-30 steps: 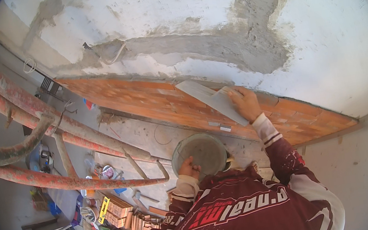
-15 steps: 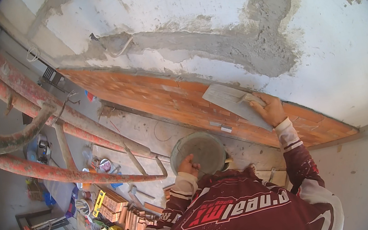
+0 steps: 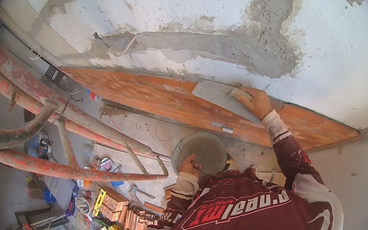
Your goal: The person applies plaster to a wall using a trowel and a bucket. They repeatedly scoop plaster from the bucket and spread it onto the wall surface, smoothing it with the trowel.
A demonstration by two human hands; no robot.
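Since a moment ago your right hand (image 3: 256,102) has slid the flat trowel (image 3: 224,97), fingers clamped on its handle, down-right along the brick band, while your left hand (image 3: 188,166) grips the mortar pan (image 3: 202,152) rim close below for reloading

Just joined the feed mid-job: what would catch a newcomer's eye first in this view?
First, the right hand pressing a flat grey trowel against the wall where orange brick meets white plaster. Just below, the left hand grips the rim of a round pan of grey mortar. At left, rusty red scaffold tubes cross above scattered tools on the floor.
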